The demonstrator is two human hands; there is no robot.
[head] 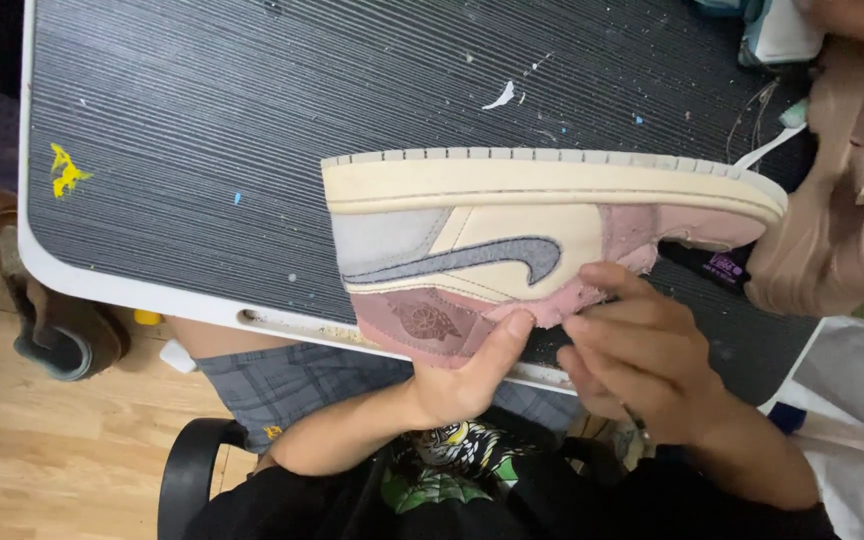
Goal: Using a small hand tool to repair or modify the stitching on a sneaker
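Observation:
A high-top sneaker [512, 230] lies upside down, its cream sole facing away from me, with cream, grey and dusty pink panels and a grey curved stripe on its side. My left hand [467, 375] is under the pink ankle collar, thumb pressed on it. My right hand [642, 345] pinches the frayed pink edge near the shoe's opening; something thin and dark sticks out below the fingers. The shoe is held over a ribbed dark mat [252, 140] on a white-edged table [82, 282].
A second pinkish shoe [842, 210] lies at the right, with another person's hand [862, 20] at the top right corner. Paint specks dot the mat. A black chair arm [187, 470] and wooden floor [42, 450] lie below left, near a grey-brown shoe [57, 335].

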